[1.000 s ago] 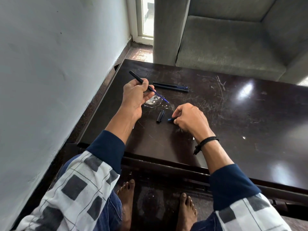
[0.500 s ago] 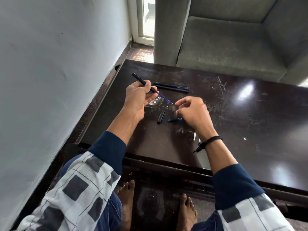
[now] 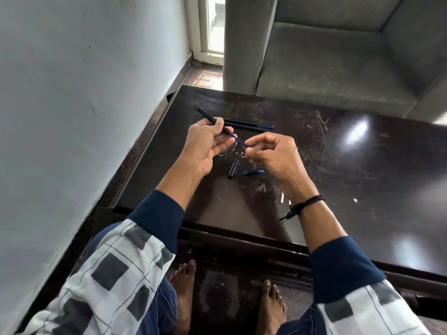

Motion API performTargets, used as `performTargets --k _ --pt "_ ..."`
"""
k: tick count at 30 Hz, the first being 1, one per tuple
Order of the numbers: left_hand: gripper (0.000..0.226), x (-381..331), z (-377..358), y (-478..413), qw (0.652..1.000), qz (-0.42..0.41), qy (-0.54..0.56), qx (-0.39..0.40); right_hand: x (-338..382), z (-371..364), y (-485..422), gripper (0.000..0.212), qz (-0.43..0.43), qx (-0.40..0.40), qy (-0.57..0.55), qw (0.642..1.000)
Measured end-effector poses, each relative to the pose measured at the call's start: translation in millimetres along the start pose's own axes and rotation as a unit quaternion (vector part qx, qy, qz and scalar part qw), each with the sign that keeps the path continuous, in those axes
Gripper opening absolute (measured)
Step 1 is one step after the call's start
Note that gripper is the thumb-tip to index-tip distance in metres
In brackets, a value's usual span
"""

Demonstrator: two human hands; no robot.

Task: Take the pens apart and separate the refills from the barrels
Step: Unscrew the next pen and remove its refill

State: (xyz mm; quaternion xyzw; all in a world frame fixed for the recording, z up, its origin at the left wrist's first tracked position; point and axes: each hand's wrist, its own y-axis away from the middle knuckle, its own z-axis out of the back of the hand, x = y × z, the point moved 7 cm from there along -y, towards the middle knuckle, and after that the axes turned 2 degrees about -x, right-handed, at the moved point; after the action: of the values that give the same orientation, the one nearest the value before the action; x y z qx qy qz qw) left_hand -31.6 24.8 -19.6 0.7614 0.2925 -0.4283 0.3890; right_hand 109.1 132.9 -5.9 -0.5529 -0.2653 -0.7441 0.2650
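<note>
the left hand [image 3: 204,143] holds the black barrel [image 3: 211,119] above the table [image 3: 350,165], fingers closed around it. the right hand [image 3: 271,151] pinches the thin blue refill [image 3: 239,140] at its tip. the refill looks light and bendy, so i think a straight pull near its end is best.

Grey sofa [image 3: 338,68], perhaps a window [image 3: 215,25]

Cap [image 3: 233,168] left of tip piece [image 3: 253,172]
</note>
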Motion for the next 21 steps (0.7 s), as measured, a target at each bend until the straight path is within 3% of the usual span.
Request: performTargets --k 8,16,21 --pt "0.006 -6 10 -6 1.000 -0.001 0.025 -0.013 7 27 1 0.014 -0.065 0.064 -0.080 0.993" --pt "0.006 -4 9 -7 1.000 -0.001 0.023 -0.009 4 67 -3 0.015 -0.071 0.007 -0.265 0.962" --pt "0.007 -1 8 -6 1.000 -0.001 0.004 -0.008 0 88 -8 0.015 -0.045 -0.099 -0.335 0.936"
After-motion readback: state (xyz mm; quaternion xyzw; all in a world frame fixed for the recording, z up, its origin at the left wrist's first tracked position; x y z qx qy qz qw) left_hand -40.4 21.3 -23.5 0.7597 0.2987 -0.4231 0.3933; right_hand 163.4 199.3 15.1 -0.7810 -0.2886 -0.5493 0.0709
